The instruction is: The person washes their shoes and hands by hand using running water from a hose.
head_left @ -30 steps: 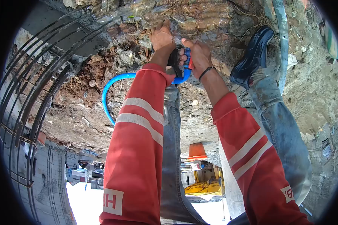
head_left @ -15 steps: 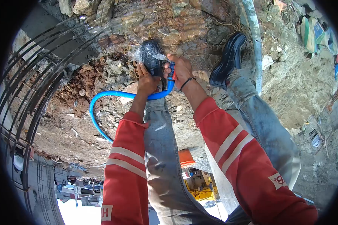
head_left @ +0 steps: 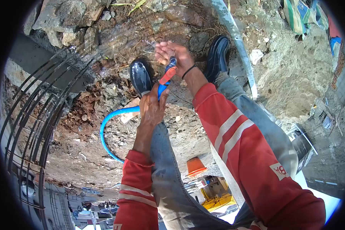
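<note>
1. Sunlit, uneven ground [head_left: 189, 143] of soil, rubble and wet patches lies beneath a person in red sleeves and dark, shiny boots [head_left: 140, 76].
2. The left hand [head_left: 151, 109] is wrapped around the end of a blue hose [head_left: 120, 111], just below its red fitting [head_left: 167, 76], between the person's feet and above the ground.
3. The right hand [head_left: 178, 55], banded at the wrist, is cupped half-open at the nozzle, fingers bent amid running water.
4. Dark metal bars [head_left: 46, 103] curve along the left, beside a grey slab [head_left: 38, 61] and large rocks [head_left: 71, 19].
5. A weathered pole [head_left: 235, 36] slants past the right foot; striped sacks [head_left: 295, 17] lie beyond.
6. Behind, an orange bucket [head_left: 196, 166] and a yellow structure [head_left: 220, 201] appear upside down.
</note>
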Action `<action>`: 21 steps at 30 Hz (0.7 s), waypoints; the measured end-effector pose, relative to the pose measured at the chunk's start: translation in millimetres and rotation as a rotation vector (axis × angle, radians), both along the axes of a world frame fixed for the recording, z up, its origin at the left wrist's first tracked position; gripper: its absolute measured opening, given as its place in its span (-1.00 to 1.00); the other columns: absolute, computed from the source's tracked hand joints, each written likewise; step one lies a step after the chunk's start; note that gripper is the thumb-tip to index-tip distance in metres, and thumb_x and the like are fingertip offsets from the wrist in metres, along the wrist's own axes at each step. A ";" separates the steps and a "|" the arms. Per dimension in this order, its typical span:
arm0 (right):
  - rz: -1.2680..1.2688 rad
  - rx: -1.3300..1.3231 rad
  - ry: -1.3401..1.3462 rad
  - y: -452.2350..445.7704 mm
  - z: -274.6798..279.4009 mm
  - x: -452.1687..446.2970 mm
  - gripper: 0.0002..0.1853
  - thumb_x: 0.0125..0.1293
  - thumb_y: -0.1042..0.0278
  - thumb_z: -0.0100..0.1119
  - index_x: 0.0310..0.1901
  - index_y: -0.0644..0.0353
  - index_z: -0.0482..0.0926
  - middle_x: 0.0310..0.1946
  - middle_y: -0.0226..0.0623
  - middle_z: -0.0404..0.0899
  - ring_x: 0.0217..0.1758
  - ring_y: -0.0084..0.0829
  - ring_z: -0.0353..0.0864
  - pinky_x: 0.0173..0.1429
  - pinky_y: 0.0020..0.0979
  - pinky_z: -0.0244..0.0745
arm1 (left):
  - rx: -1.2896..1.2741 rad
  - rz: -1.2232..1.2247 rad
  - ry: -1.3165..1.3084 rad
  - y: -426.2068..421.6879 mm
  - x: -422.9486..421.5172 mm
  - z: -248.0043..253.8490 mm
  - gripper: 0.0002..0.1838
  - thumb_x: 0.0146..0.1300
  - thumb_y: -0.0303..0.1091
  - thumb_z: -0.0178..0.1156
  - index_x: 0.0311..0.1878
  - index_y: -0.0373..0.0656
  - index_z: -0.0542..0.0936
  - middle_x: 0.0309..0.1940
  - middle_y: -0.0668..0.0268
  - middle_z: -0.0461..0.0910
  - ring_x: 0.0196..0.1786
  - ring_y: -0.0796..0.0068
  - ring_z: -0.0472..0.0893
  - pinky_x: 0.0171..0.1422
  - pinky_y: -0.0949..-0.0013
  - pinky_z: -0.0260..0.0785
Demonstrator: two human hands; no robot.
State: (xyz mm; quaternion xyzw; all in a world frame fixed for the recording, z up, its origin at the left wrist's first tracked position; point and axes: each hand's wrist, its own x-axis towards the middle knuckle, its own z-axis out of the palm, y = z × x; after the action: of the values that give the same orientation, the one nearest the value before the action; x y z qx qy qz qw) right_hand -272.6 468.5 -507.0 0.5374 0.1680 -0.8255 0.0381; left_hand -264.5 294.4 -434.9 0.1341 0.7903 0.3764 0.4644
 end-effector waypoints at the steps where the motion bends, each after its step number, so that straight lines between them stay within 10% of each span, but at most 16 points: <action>1: -0.016 0.014 0.003 8.5 -12.0 -7.8 -0.67 0.33 0.07 0.18 -0.20 0.22 0.52 -0.26 -0.18 0.59 -0.32 -0.43 0.57 -0.21 -0.35 0.59 | -0.007 -0.011 0.020 -1.8 -1.6 6.1 -0.56 0.44 -0.03 -0.01 0.01 -0.29 0.48 -0.65 0.07 0.52 -0.56 0.01 0.55 -0.41 0.04 0.32; 5: 0.289 -0.595 0.697 22.3 -36.2 -30.7 -0.61 0.25 0.01 0.33 -0.20 0.21 0.52 -0.31 -0.26 0.60 -0.37 -0.47 0.60 -0.30 -0.45 0.57 | 0.102 0.138 -0.026 -18.0 -0.1 21.5 -0.61 0.43 -0.10 0.05 0.06 -0.25 0.52 -0.71 0.17 0.43 -0.65 0.17 0.47 -0.50 0.17 0.25; 7: 0.502 0.107 0.088 -17.5 -43.7 -52.5 -0.61 0.23 0.02 0.36 -0.20 0.20 0.52 -0.34 -0.27 0.59 -0.39 -0.50 0.59 -0.41 -0.50 0.52 | 0.067 0.122 -0.007 -21.9 -4.7 26.8 -0.65 0.42 -0.13 0.08 0.06 -0.21 0.53 -0.72 0.20 0.40 -0.67 0.23 0.43 -0.51 0.20 0.22; 10: 0.779 -0.273 0.306 -7.9 -92.4 -63.4 -0.61 0.16 0.00 0.42 -0.22 0.14 0.57 -0.34 -0.32 0.61 -0.31 -0.39 0.62 -0.24 -0.41 0.55 | 0.049 0.070 -0.057 -24.4 -10.1 33.3 -0.65 0.42 -0.15 0.07 0.13 -0.15 0.50 -0.68 0.19 0.41 -0.63 0.21 0.42 -0.46 0.19 0.24; 14: 1.092 0.946 0.403 -20.4 -53.0 -62.6 -0.70 0.05 0.14 0.45 -0.53 0.07 0.51 -0.55 -0.49 0.52 -0.47 -0.46 0.51 -0.34 -0.32 0.43 | 0.013 0.094 -0.061 -18.0 -19.9 43.5 -0.64 0.41 -0.16 0.08 0.12 -0.18 0.48 -0.57 0.08 0.46 -0.54 0.10 0.47 -0.39 0.15 0.28; 19: 1.149 0.682 0.059 -0.2 -26.6 -63.6 -0.59 0.08 0.21 0.39 -0.57 0.10 0.28 -0.57 -0.56 0.34 -0.56 -0.61 0.33 -0.45 -0.40 0.28 | -0.067 0.134 0.043 -5.8 -19.5 33.1 -0.61 0.42 -0.13 0.05 0.13 -0.21 0.48 -0.51 0.03 0.53 -0.46 0.05 0.56 -0.32 0.14 0.37; 21: 0.727 0.319 0.262 1.6 -19.2 -57.8 -0.62 0.09 0.15 0.40 -0.51 0.13 0.35 -0.56 -0.53 0.37 -0.53 -0.64 0.36 -0.44 -0.46 0.28 | -0.053 0.150 0.035 3.6 -23.6 38.3 -0.58 0.43 -0.09 0.04 0.12 -0.24 0.48 -0.46 0.03 0.56 -0.39 0.07 0.60 -0.25 0.15 0.41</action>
State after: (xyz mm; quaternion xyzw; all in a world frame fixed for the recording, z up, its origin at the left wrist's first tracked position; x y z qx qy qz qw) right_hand -330.4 470.0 -526.1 0.3329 0.4758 -0.7833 0.2217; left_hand -288.1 298.0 -396.6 0.0688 0.8158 0.3868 0.4244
